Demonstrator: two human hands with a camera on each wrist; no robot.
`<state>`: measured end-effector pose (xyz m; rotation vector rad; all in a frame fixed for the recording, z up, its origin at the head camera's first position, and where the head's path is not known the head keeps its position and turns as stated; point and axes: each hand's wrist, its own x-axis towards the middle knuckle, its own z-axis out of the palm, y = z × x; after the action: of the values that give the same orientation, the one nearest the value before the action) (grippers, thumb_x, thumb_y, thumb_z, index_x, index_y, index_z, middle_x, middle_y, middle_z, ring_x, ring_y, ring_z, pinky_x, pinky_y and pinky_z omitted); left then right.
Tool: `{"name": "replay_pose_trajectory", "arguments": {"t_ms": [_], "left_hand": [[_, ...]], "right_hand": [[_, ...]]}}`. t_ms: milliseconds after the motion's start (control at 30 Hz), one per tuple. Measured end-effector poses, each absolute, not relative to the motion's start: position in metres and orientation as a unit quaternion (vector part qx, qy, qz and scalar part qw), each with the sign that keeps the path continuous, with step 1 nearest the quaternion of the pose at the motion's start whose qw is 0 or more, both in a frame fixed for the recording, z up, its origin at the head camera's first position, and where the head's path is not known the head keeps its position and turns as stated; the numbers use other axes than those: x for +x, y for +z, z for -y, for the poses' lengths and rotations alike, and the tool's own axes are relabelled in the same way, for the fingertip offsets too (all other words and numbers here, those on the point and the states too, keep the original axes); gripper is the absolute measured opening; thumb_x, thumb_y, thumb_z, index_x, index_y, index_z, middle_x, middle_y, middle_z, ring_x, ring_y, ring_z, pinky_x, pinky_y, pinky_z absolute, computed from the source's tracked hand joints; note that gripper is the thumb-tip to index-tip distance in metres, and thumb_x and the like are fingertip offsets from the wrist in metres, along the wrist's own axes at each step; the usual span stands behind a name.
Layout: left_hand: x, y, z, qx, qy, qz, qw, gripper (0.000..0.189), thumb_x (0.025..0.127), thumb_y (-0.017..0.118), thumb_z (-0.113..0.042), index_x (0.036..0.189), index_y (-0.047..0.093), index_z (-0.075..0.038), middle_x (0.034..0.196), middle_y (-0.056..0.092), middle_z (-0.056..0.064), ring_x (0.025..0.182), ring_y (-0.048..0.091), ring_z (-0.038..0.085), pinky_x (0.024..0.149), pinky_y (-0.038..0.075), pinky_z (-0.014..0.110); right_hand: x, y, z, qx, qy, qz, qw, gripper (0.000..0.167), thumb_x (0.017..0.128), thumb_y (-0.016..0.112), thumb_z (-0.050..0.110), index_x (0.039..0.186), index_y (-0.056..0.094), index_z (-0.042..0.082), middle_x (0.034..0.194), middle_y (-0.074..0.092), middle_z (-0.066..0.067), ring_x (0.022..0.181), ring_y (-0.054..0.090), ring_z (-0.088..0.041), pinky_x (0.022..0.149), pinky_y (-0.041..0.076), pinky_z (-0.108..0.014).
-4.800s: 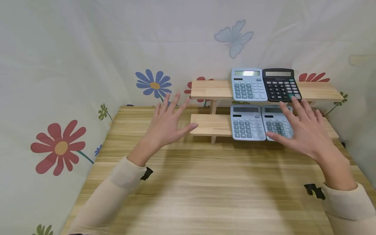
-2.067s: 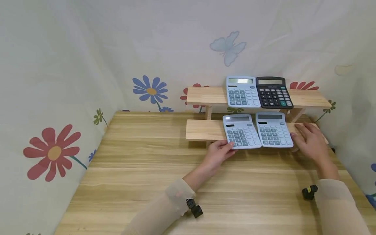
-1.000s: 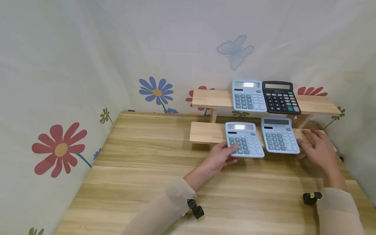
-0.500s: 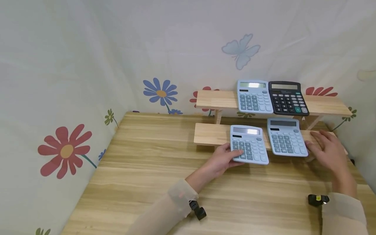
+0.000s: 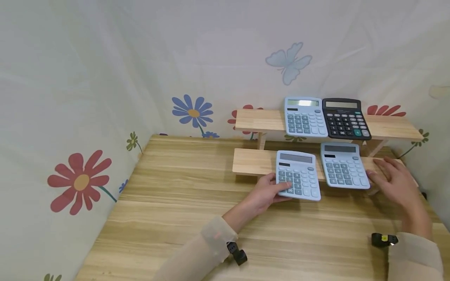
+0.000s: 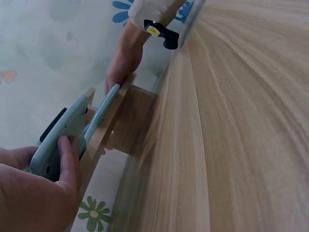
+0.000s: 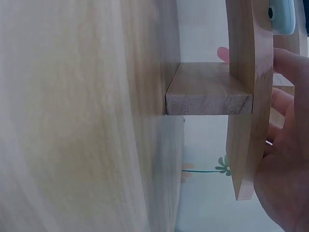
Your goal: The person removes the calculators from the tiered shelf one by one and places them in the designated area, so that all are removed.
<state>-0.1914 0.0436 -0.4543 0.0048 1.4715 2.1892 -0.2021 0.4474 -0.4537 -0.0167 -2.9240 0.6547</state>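
In the head view my left hand [image 5: 268, 192] holds a light blue calculator [image 5: 305, 180], thumb over its lower keys and fingers beneath. The left wrist view shows those fingers [image 6: 68, 159] against the calculator's back, with the calculator tilted and out in front of the lower shelf [image 5: 254, 161]. A second light blue calculator [image 5: 339, 173] leans on that shelf to the right. My right hand [image 5: 397, 181] rests on the shelf's right end, its thumb close to this calculator's edge. In the right wrist view its fingers [image 7: 284, 102] lie over the board's top side.
Above, the upper shelf [image 5: 390, 125] carries another light blue calculator [image 5: 306, 121] and a black calculator [image 5: 342, 123], side by side. The two-tier wooden rack stands on a wood-grain table [image 5: 190, 171]. A flower-print cloth [image 5: 211, 50] hangs behind and at both sides.
Both hands were raised with fingers spread. The left hand then took the lower left calculator and drew it forward off its place, apart from its neighbour. The right hand came down onto the shelf end.
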Motion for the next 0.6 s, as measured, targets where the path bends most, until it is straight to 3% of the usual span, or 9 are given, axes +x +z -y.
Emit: {"name": "replay_pose_trajectory", "arguments": {"t_ms": [333, 600], "left_hand": [[-0.193, -0.447, -0.038, 0.031, 0.796, -0.554, 0.242, 0.034, 0.101, 0.072, -0.008, 0.133, 0.061, -0.002, 0.115, 0.076, 0.012, 0.104, 0.076, 0.025, 0.092, 0.064, 0.039], [-0.196, -0.435, -0.001, 0.083, 0.753, -0.600, 0.257, 0.038, 0.103, 0.072, -0.012, 0.138, 0.060, -0.004, 0.118, 0.076, 0.012, 0.104, 0.076, 0.024, 0.097, 0.062, 0.043]], "right_hand": [[-0.203, -0.456, -0.452, -0.001, 0.222, 0.973, 0.069, 0.075, 0.109, 0.052, 0.048, 0.157, 0.038, -0.007, 0.163, 0.019, -0.042, 0.147, 0.016, -0.065, 0.113, 0.016, -0.086], [-0.206, -0.452, -0.452, 0.003, 0.196, 0.979, 0.062, 0.076, 0.109, 0.050, 0.051, 0.158, 0.037, -0.005, 0.162, 0.021, -0.041, 0.145, 0.020, -0.064, 0.112, 0.021, -0.085]]}}
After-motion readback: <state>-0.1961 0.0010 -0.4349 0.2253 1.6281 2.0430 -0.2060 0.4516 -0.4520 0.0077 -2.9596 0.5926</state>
